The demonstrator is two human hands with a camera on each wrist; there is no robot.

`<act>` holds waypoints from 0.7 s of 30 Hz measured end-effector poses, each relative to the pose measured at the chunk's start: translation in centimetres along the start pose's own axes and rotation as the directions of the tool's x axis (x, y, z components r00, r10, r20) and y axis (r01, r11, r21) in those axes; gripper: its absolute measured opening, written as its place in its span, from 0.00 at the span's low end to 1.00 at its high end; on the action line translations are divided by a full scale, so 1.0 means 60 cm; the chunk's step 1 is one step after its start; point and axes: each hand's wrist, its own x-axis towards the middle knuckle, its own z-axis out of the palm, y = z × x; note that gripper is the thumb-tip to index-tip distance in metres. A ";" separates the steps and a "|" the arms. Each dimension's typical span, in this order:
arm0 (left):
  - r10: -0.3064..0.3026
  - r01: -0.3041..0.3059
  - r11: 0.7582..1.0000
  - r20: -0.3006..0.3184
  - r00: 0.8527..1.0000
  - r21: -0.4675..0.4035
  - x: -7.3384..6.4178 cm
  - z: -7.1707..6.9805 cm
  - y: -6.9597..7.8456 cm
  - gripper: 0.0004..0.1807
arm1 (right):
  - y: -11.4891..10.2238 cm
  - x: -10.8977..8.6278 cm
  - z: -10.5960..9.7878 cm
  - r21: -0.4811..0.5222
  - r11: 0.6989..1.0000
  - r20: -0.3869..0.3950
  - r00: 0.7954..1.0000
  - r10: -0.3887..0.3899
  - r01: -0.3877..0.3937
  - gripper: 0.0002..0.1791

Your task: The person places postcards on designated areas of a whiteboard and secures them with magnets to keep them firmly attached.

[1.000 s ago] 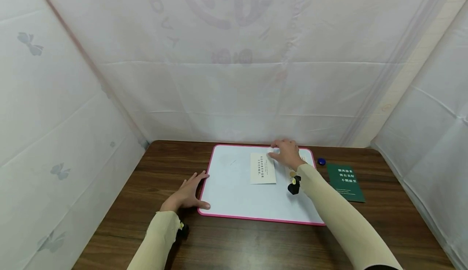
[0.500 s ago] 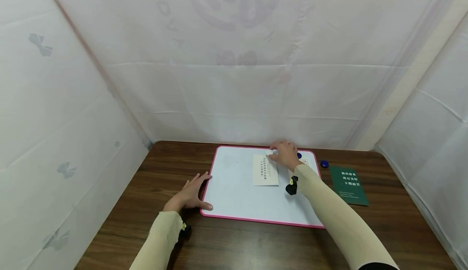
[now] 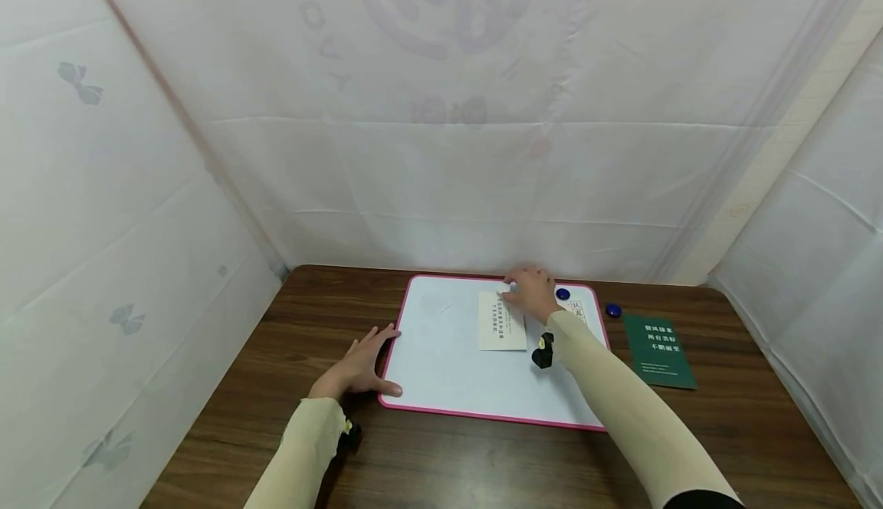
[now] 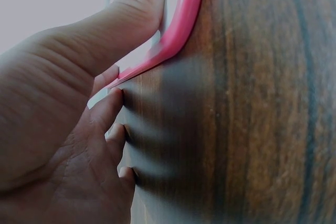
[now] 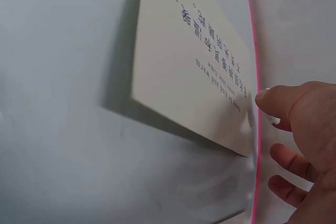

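Observation:
A whiteboard point(image 3: 441, 363) with a pink rim lies on the wooden table. My left hand point(image 3: 359, 363) rests spread at its left edge, thumb on the white face and fingers beside the pink rim point(image 4: 181, 40). On the board is a cream card point(image 3: 502, 329) with printed characters, its lower end lifted off the surface in the right wrist view. At the card's top edge, my right hand point(image 3: 533, 293) pinches a small white magnet point(image 5: 274, 120) between thumb and index finger. The fingers mostly hide that magnet.
A blue round magnet point(image 3: 562, 294) sits on a second card point(image 3: 578, 310), partly covered by the right sleeve. Right of the board are another blue magnet point(image 3: 613, 310) and a green card point(image 3: 661, 352). White cloth point(image 3: 441, 172) hangs behind the table.
My right hand has shifted slightly left over the cream card's top, uncovering the blue magnet and more of the second card. The left hand stays at the board's edge. The head view has shifted slightly.

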 end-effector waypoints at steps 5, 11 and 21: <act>-0.006 0.006 1.000 0.001 1.000 -0.003 -0.001 0.001 0.001 0.59 | 0.000 0.002 0.008 -0.008 1.000 -0.018 1.000 -0.008 0.008 0.20; -0.007 0.007 1.000 -0.004 1.000 -0.001 -0.002 0.003 0.001 0.59 | -0.003 0.001 0.013 -0.019 1.000 -0.025 1.000 -0.007 0.007 0.19; -0.009 0.009 1.000 -0.002 1.000 -0.006 -0.001 0.004 0.001 0.59 | -0.006 0.000 0.013 -0.036 0.999 -0.018 1.000 -0.012 0.011 0.19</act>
